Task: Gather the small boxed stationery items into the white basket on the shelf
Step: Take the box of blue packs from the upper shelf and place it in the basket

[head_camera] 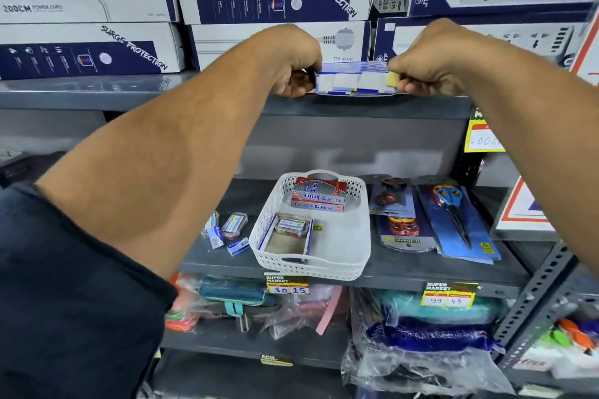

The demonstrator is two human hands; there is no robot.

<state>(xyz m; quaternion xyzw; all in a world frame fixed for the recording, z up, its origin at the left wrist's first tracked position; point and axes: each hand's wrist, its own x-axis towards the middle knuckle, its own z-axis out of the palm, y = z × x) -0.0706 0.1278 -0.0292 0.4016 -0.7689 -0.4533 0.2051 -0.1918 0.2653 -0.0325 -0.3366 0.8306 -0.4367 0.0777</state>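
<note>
- The left hand [293, 70] is curling its fingers closed around the left end of a row of small blue-and-white cardboard boxes [355, 78], gripping it at the front edge of the upper grey metal shelf [136, 91].
- The right hand [421, 70] is pinching the right end of the same row, its fingers folded tight against the end box.
- Both forearms are reaching up and forward, angling inward so the two hands are facing each other with the row pressed between them; a dark sleeve [64, 301] is covering the left upper arm.
- The row is sitting level, its underside just at the shelf lip; whether it is resting on the shelf or being lifted clear cannot be told.
- The white perforated plastic basket [269, 230] is standing on the lower grey shelf [421, 272], well below the hands, holding red-and-silver cartons [319, 194] at the back and an open blue-edged tray [287, 241] at the front.
- A few loose small blue-and-white packets [227, 232] are lying just beside the basket's left wall.
- Carded scissors [453, 217] are lying to the basket's right.
</note>
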